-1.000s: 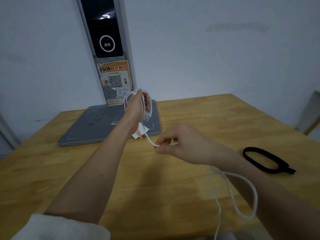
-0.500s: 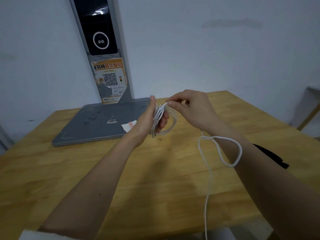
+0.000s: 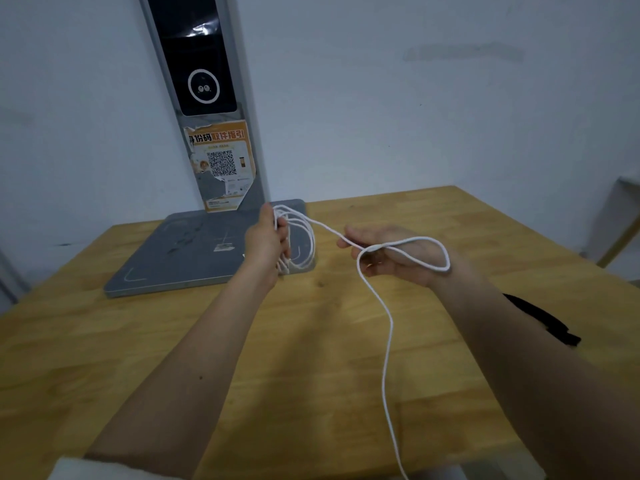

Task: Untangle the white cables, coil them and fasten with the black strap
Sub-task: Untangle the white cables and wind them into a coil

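Observation:
My left hand (image 3: 265,242) is raised over the table and grips a coil of white cable (image 3: 300,237) made of several loops. From the coil a single strand runs right to my right hand (image 3: 388,256), which pinches it. Behind that hand the strand forms a loose loop over my wrist, then the free end of the cable (image 3: 386,358) hangs down past the table's front edge. The black strap (image 3: 540,320) lies on the table at the right, partly hidden by my right forearm.
The wooden table (image 3: 311,358) stands against a pale wall. A grey flat base (image 3: 180,258) with an upright post (image 3: 207,98) carrying a black screen and an orange QR sticker stands at the back left.
My right hand has pulled away to the right from the coil, drawing a strand out taut. My left hand has moved slightly left with the coil.

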